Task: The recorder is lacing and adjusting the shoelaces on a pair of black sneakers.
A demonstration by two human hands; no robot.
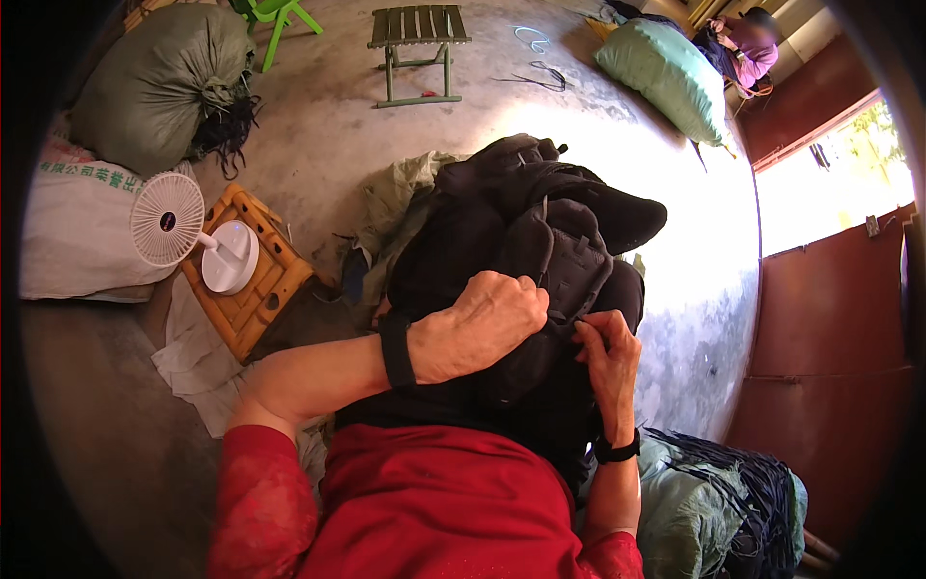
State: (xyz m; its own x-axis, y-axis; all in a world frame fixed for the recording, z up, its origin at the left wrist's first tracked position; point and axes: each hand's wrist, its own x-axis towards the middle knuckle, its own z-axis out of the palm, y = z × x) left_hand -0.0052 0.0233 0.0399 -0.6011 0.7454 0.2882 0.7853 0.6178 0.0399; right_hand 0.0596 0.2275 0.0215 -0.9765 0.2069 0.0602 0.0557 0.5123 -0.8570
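Over my lap lies a pile of black fabric pieces [463, 222]. On top of it rests a black padded piece [577, 259] with raised, curved panels; its exact kind does not show. My left hand [479, 326] is a fist at this piece's near left edge, back of the hand up, and what the fingers hold is hidden. Close by on the right, my right hand [610, 355] pinches the near edge of the padded piece between thumb and forefinger. Both wrists wear black bands.
A white fan [231, 256] stands on a bamboo stool [253, 314] at left, beside stuffed sacks [159, 87]. Ahead is a folding stool [420, 53]. A pale green sack [666, 77] and a seated person [752, 53] are far right. Dark strips lie on a bundle [694, 502] near right.
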